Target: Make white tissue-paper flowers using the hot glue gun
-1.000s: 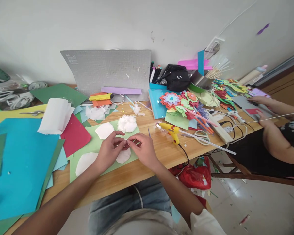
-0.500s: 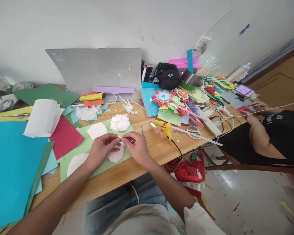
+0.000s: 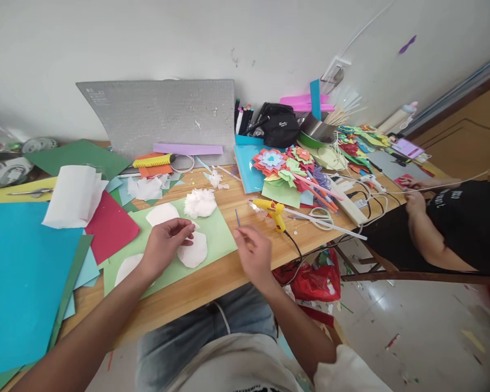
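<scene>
My left hand (image 3: 167, 244) is closed in a pinch on a small piece of white paper (image 3: 195, 225), above the light green sheet (image 3: 222, 237). Over the table edge to the right, my right hand (image 3: 256, 253) has its fingers curled together; whatever they hold, if anything, does not show. Its fingertips are close to a thin blue stick (image 3: 237, 216). A fluffy white paper flower (image 3: 200, 203) lies on the green sheet beyond my left hand. Cut white paper pieces (image 3: 193, 252) lie around that hand, one partly under my wrist.
A yellow glue gun (image 3: 273, 210) with a long glue stick lies right, beside scissors (image 3: 322, 218). Folded white paper (image 3: 74, 196) and blue sheets (image 3: 24, 283) are left. Paper flowers (image 3: 273, 160) lie behind. A co-worker's hands (image 3: 416, 190) work at the far right.
My hands have parted. The right hand has moved right, away from the white paper piece, toward the blue stick. The left hand has shifted slightly left and keeps the piece.
</scene>
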A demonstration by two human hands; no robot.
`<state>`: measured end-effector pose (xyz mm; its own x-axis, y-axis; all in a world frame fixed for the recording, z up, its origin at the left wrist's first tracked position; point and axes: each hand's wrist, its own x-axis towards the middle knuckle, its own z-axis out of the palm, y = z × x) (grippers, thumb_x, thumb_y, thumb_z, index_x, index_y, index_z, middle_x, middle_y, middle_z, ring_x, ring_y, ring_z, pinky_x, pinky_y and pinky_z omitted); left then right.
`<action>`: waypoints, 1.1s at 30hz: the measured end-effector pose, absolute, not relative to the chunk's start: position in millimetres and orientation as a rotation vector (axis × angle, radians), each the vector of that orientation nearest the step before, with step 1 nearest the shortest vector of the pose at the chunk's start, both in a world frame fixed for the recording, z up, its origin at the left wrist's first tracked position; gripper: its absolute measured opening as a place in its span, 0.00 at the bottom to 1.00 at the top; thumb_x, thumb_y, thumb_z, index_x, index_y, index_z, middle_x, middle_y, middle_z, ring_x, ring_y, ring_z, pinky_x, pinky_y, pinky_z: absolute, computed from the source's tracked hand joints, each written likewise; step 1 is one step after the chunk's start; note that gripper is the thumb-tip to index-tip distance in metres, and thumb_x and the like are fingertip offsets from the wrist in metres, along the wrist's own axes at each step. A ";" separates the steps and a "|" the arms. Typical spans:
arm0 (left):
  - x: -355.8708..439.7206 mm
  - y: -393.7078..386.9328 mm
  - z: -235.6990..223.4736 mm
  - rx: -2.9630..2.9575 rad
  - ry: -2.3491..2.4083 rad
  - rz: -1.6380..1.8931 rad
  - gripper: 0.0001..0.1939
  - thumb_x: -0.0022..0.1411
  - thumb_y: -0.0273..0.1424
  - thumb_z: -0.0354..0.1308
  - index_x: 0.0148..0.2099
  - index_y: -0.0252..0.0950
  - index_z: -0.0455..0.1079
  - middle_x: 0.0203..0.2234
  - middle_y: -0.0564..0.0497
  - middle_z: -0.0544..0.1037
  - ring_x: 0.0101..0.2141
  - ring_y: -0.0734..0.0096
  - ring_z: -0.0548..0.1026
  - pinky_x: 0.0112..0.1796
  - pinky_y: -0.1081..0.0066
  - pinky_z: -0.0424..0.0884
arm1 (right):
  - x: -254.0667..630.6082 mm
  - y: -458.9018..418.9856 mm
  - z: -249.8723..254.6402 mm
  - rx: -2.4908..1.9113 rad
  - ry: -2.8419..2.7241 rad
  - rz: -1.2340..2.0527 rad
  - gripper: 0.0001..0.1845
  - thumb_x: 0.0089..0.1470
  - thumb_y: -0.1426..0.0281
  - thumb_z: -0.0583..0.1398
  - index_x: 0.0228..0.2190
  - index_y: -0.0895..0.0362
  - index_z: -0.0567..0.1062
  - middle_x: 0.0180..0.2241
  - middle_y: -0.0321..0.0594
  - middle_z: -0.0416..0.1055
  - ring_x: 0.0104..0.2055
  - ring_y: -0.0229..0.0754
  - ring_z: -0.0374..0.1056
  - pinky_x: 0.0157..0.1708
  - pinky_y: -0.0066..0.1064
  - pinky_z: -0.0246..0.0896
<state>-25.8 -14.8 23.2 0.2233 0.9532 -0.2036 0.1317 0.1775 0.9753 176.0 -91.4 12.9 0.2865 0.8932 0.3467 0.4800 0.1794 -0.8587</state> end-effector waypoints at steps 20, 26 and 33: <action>-38.2 8.4 6.7 1.227 1.312 0.961 0.17 0.51 0.44 0.65 0.34 0.35 0.74 0.25 0.51 0.76 0.28 0.70 0.73 0.35 0.70 0.72 | 297.0 -60.0 0.4 -1.860 -1.537 0.330 0.21 0.55 0.56 0.57 0.38 0.60 0.77 0.37 0.47 0.76 0.39 0.49 0.69 0.41 0.39 0.62; -36.6 7.6 5.3 1.207 1.296 0.960 0.18 0.49 0.45 0.65 0.34 0.34 0.73 0.26 0.51 0.76 0.29 0.69 0.73 0.36 0.69 0.72 | 247.2 -59.3 26.1 -1.602 -1.615 0.725 0.15 0.56 0.58 0.58 0.35 0.57 0.75 0.34 0.41 0.76 0.35 0.44 0.71 0.37 0.33 0.65; -37.6 6.5 6.4 1.216 1.274 0.975 0.21 0.49 0.47 0.65 0.34 0.34 0.73 0.25 0.50 0.76 0.28 0.68 0.73 0.34 0.68 0.73 | 192.7 -34.7 38.2 -1.579 -1.729 0.835 0.19 0.60 0.56 0.54 0.30 0.57 0.73 0.20 0.33 0.67 0.22 0.37 0.63 0.24 0.28 0.56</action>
